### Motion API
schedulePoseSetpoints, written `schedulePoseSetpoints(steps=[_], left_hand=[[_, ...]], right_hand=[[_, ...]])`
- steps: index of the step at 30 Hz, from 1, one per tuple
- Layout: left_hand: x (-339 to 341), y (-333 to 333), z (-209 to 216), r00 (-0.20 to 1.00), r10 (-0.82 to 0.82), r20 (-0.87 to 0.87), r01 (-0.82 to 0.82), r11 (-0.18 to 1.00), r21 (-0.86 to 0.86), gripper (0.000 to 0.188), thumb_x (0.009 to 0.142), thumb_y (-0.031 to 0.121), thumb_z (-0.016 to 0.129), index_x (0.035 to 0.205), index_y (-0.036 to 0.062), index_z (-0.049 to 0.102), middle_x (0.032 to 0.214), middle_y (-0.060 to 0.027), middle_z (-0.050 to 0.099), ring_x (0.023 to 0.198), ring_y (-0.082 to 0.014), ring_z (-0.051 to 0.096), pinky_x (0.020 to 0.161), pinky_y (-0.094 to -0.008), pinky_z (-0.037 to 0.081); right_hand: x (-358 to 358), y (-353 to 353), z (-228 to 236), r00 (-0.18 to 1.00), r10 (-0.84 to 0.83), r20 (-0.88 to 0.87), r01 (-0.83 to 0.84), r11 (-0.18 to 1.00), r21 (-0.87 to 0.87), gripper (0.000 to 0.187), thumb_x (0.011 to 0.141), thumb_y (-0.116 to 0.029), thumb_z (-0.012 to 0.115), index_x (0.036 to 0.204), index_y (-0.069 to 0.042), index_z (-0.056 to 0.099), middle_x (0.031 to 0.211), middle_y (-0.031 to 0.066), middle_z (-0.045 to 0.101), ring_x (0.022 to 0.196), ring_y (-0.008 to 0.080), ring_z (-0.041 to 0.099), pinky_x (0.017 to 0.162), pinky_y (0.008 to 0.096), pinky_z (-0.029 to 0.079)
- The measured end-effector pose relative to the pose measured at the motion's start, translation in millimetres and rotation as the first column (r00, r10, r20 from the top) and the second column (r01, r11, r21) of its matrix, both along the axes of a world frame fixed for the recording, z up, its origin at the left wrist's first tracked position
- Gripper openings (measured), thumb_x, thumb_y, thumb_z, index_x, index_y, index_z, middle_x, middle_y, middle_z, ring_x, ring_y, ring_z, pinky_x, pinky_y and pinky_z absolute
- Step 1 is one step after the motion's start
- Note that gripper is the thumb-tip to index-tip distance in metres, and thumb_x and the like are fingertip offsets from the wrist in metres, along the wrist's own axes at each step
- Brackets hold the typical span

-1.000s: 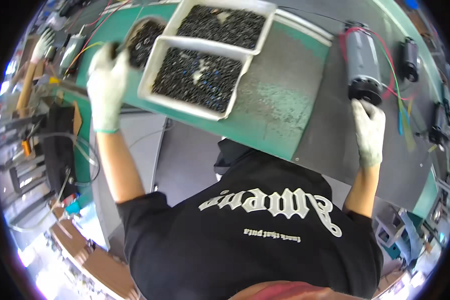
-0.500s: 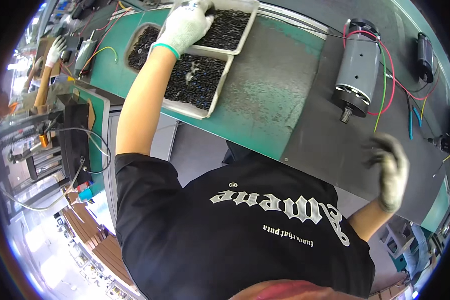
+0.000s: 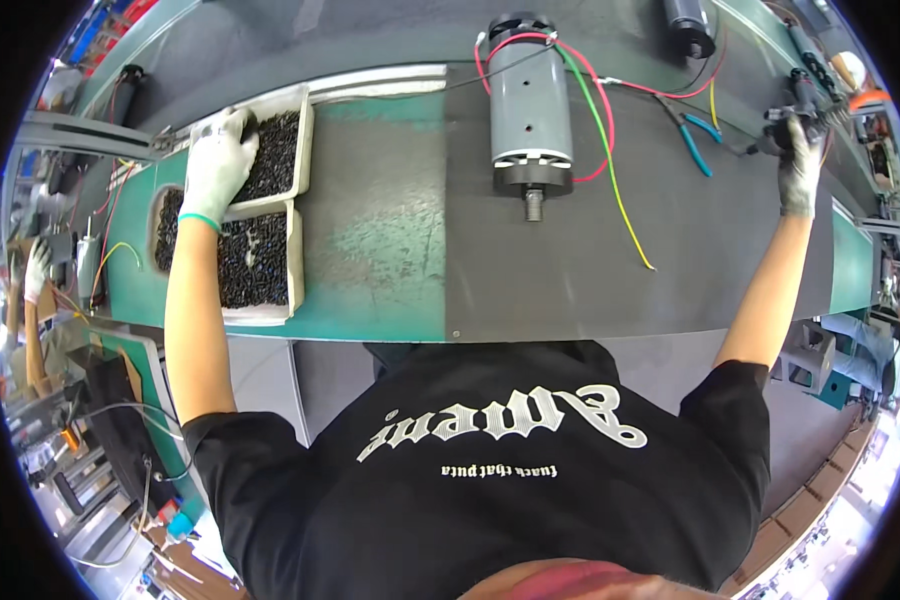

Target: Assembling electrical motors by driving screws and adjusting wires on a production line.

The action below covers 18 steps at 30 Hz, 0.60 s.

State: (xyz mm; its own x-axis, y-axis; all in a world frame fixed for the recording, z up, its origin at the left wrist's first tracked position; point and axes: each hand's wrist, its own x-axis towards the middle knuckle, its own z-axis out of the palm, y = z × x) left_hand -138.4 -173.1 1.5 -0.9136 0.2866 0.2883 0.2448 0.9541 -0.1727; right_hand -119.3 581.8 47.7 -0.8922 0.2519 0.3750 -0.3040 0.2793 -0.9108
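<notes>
My left hand (image 3: 218, 170), in a white glove with a green cuff, is over the far tray (image 3: 304, 165) of small black parts (image 3: 272, 155). Its fingers curl in at the parts; what they pinch is hidden. A nearer tray (image 3: 295, 265) and a rounded one at the left hold more small dark pieces. Out at the right, my right hand (image 3: 798, 178), gloved as well, is closed around a black power screwdriver (image 3: 798, 118) whose tip points left. Between my hands a grey cylindrical motor (image 3: 530, 115) lies with its threaded shaft toward me.
Red, green and black wires trail from the motor; the green one (image 3: 618, 190) reaches toward me. Blue-handled pliers (image 3: 697, 145) lie right of it. A second motor (image 3: 690, 28) is farther back. At the far left another person's gloved hand (image 3: 38, 270) shows.
My right hand has moved from above the bench's near right side out to the screwdriver and closed on it. My left hand stays at the far tray. The view has turned.
</notes>
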Motion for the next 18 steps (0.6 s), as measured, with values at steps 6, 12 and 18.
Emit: schedulePoseSetpoints(steps=[6, 12, 18], left_hand=[[17.2, 22.5, 13.5, 0.996, 0.085, 0.019, -0.083, 0.993, -0.090, 0.023, 0.081, 0.018, 0.066, 0.102, 0.0077, 0.065, 0.109, -0.0154, 0.064, 0.106, -0.0363, 0.057, 0.095, -0.0440, 0.043], [12.8, 24.2, 22.1, 0.995, 0.061, 0.084, -0.056, 0.997, -0.056, 0.023, 0.082, 0.021, 0.066, 0.101, 0.0077, 0.068, 0.106, -0.0153, 0.065, 0.103, -0.0348, 0.059, 0.093, -0.0426, 0.045], [8.6, 24.9, 28.6, 0.979, 0.087, 0.183, -0.081, 0.996, -0.037, 0.027, 0.085, 0.023, 0.063, 0.106, 0.0061, 0.067, 0.109, -0.0168, 0.065, 0.101, -0.0362, 0.060, 0.091, -0.0424, 0.047]], right_hand=[[-3.0, -20.3, 29.0, 0.976, 0.082, 0.202, -0.132, 0.958, 0.253, 0.028, 0.090, -0.009, 0.062, 0.117, -0.002, 0.060, 0.098, 0.0043, 0.063, 0.088, 0.0130, 0.059, 0.077, 0.0260, 0.047], [88.0, -119.8, 18.4, 0.999, 0.047, 0.014, -0.047, 0.999, -0.013, 0.034, 0.089, -0.008, 0.062, 0.121, 0.000, 0.056, 0.102, 0.0094, 0.061, 0.090, 0.0216, 0.062, 0.078, 0.0306, 0.049], [126.5, -204.3, -8.9, 0.940, 0.340, -0.034, -0.328, 0.868, -0.373, 0.047, 0.081, -0.013, 0.072, 0.124, -0.004, 0.054, 0.095, 0.0089, 0.055, 0.093, 0.0257, 0.055, 0.080, 0.0368, 0.046]])
